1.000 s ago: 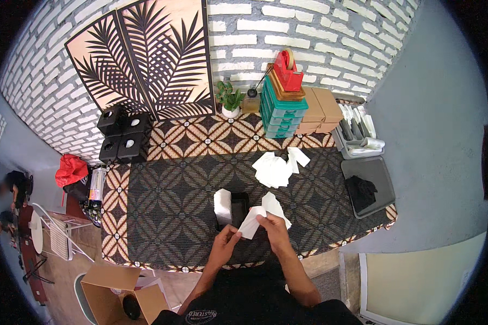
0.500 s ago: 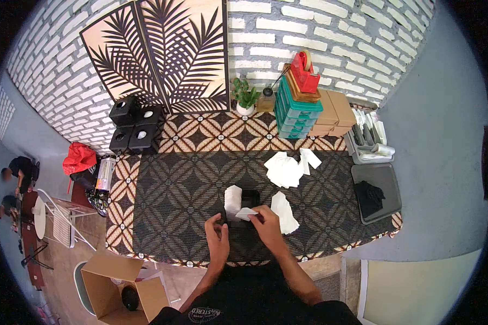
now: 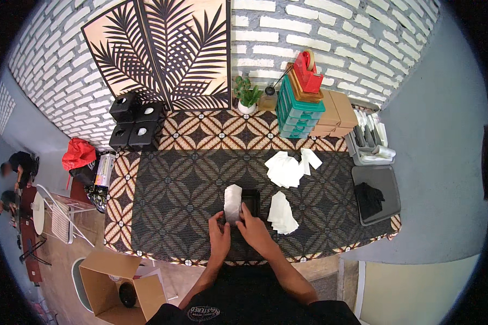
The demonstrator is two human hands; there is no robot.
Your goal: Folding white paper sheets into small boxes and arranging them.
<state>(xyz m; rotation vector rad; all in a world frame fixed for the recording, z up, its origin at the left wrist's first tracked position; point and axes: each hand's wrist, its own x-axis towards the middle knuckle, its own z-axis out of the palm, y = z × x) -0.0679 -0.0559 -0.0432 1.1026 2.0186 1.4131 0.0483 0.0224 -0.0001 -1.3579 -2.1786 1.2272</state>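
Both hands at a small black box near the tabletop's front edge.

Head view: the left hand [image 3: 220, 237] and right hand [image 3: 253, 232] pinch a white folded sheet [image 3: 232, 202] standing at the left wall of the black box [image 3: 250, 201], which sits on the patterned tabletop [image 3: 173, 189]. Open mat lies to the left. A white paper stack [image 3: 282, 213] lies just right; another pile [image 3: 286, 168] further back. A grey tray [image 3: 389, 190] at the right edge holds a black cloth [image 3: 369, 198].

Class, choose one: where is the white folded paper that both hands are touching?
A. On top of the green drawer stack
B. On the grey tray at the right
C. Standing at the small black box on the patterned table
C: the white folded paper stands against the small black box, with the left hand and right hand at it.
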